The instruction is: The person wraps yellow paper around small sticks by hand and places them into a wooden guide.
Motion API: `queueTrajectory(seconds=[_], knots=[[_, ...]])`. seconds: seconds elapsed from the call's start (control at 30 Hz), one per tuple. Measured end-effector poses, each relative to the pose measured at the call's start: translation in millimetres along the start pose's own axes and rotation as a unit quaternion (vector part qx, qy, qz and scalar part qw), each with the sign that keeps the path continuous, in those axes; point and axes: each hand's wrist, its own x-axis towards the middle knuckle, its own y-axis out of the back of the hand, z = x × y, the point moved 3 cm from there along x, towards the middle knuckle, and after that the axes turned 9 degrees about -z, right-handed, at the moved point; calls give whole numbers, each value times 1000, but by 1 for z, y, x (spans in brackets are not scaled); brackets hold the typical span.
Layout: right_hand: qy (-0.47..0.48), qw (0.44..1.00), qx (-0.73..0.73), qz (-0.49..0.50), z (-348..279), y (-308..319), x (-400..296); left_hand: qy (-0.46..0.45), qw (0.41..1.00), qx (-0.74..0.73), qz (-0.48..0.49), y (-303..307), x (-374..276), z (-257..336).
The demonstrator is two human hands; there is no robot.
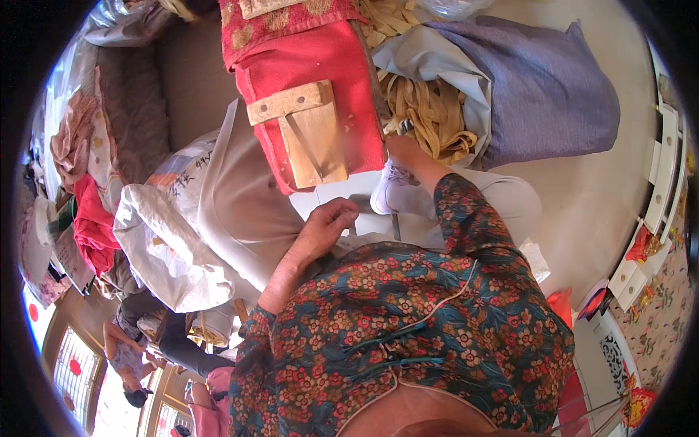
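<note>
My left hand (330, 218) is over my lap, below the near end of a bench covered with red cloth (363, 125). Its fingers are curled inward, with nothing visible in them. My right hand (403, 150) is at the bench's right edge, beside long tan flat strips (431, 109) in an open cloth bag (546, 98); its fingers are partly hidden. A small dark and shiny thing (405, 127) is just beyond them. On the red cloth lies a wooden board (322, 147) with a crosspiece (289, 102) bearing two dark round spots. A patterned red towel (289, 24) covers the bench farther away.
A pale sack (169, 246) and heaped cloths (93, 218) are at the left. My shoe (389, 188) is near my right hand. Two other people (128, 349) (210, 399) sit at the lower left. Cabinets (663, 164) line the right side.
</note>
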Motion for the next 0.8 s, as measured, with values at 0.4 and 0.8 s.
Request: queueTrajectory(seconds=[0.4,0.8], knots=[[264,863,415,-119,-133,67,-224,-70,901,-400,-149,-46,-7,11],[149,986,20,69,-118,76,-297,-334,823,-449,96,-33,-99,61]])
